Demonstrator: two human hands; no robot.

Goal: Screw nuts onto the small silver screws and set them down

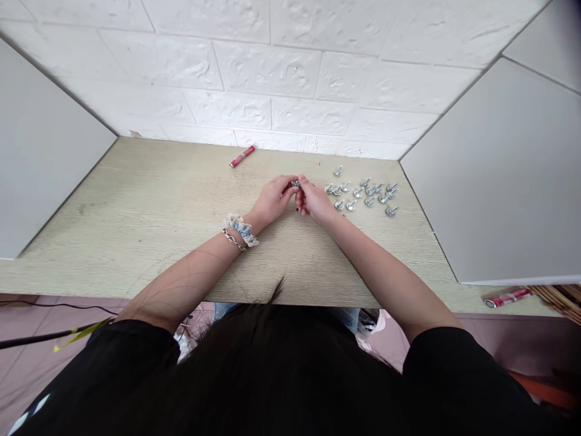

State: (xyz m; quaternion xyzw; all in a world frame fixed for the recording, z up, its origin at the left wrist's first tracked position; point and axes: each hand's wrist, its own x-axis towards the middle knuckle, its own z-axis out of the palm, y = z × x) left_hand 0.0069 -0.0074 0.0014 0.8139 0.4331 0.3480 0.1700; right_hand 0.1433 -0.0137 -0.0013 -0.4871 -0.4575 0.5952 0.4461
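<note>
Over the middle of the desk my two hands meet at the fingertips. A small silver bolt [296, 183] shows between them, mostly covered, so its exact form is hard to make out. My left hand [273, 200] pinches it from the left, with thumb and forefinger closed. From the other side my right hand [315, 200] grips it, thumb on top and fingers curled beneath. Just right of that hand lie several silver bolts with wide round washers or heads [358, 193], spread loosely on the wood.
A red tube [242, 157] lies near the white brick wall [295, 72]. Another red tube [507, 298] rests at the front right edge beside a wicker item [560, 300]. White panels stand left [45, 139] and right [494, 175] on the pale wooden desk [149, 200].
</note>
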